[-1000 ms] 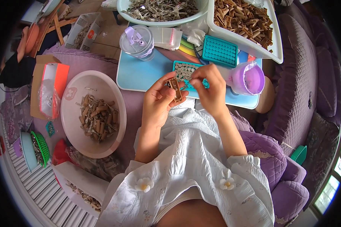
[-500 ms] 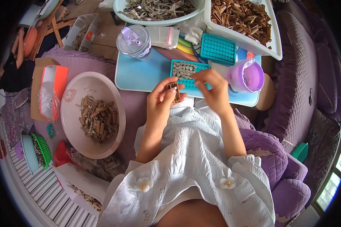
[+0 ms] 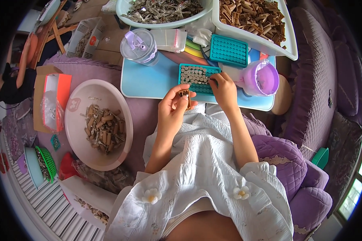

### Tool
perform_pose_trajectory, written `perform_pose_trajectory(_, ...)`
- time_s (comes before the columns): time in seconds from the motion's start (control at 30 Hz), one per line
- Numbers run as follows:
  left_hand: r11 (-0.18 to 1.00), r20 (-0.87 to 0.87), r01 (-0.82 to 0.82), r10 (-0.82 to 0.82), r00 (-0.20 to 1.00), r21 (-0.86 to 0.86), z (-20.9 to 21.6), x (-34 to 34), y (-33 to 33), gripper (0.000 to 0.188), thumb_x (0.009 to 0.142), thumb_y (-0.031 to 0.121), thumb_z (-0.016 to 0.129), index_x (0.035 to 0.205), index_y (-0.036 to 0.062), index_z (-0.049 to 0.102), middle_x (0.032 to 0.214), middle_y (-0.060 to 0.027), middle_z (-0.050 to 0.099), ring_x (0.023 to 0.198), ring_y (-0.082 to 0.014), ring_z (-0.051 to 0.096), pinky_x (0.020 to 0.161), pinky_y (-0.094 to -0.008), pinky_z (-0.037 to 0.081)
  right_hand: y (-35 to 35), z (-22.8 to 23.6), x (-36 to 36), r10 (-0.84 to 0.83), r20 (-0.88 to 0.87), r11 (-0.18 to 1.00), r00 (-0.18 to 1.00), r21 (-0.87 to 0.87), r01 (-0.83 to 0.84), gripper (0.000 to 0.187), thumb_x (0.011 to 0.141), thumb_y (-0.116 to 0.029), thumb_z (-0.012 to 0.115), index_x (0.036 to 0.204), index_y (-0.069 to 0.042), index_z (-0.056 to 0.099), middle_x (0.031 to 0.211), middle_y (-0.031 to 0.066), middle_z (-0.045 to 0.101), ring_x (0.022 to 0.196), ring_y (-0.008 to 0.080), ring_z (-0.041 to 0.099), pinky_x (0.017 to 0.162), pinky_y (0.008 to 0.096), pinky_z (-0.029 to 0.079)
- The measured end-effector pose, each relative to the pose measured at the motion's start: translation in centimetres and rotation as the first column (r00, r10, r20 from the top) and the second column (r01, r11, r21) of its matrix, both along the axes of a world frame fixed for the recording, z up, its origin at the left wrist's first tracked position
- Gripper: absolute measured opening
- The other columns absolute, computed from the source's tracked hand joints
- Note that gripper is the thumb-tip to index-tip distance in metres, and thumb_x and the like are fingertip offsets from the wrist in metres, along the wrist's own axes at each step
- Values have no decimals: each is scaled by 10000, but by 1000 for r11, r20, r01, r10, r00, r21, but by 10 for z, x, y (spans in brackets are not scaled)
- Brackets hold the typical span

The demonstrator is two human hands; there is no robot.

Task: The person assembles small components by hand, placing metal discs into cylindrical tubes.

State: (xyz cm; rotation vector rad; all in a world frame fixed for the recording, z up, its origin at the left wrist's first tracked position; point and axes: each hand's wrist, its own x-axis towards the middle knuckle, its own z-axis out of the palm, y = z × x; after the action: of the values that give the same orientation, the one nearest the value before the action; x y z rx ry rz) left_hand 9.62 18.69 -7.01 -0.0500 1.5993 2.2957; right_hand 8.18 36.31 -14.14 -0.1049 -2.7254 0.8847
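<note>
My left hand (image 3: 171, 114) is closed around a small brown plastic casing (image 3: 189, 106), which stands on end, its hollow inner side showing. To the right, my right hand (image 3: 226, 92) reaches over a teal tray (image 3: 200, 88), thumb and fingertips pinched together at its right part. Whatever lies between those fingertips is too small to make out. Small round silver discs (image 3: 192, 74), probably button cells, fill much of the tray's upper left. Another teal tray (image 3: 229, 50) with rows of round hollows lies behind it.
The low blue table (image 3: 140, 82) also bears a lidded clear cup (image 3: 138, 47) and a purple cup (image 3: 261, 78). Beyond stand a basin of metallic strips (image 3: 163, 23) and a white bin of brown casings (image 3: 291, 44). A pink basin (image 3: 77, 132) holds casings at left.
My right hand has come down and slightly left, its fingertips now at the tray. The left hand still holds the casing in nearly the same place.
</note>
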Motion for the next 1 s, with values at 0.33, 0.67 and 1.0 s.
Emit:
perform_pose_trajectory(0.33, 998, -106, 67, -65, 992, 12, -8, 3, 2, 280, 839, 54, 461, 1108, -21, 444, 887, -79, 558, 768, -127, 566, 689, -253, 488, -37, 76, 19, 272, -446, 940, 853, -68, -336, 184, 612, 23, 636, 778, -41, 591, 699, 64, 540, 616, 196, 534, 520, 281, 430)
perform_pose_trajectory(0.67, 998, 40, -23, 25, 999, -51, -23, -2, -1, 215, 823, 23, 435, 1028, -17, 487, 843, -67, 564, 706, -114, 570, 617, -220, 469, -24, 53, 11, 285, -301, 923, 910, -168, -345, 162, 639, 0, 617, 795, -38, 597, 719, 63, 556, 647, 208, 543, 556, 277, 440)
perform_pose_trajectory(1.0, 993, 93, -106, 110, 990, -51, -29, -6, -7, 188, 831, 50, 355, 969, 37, 482, 825, -78, 546, 668, -134, 556, 608, -242, 465, -7, 2, -12, 36, 0, 999, 999, 33, -36, 102, 686, -120, 584, 777, -73, 591, 763, 87, 541, 716, 278, 537, 615, 363, 437)
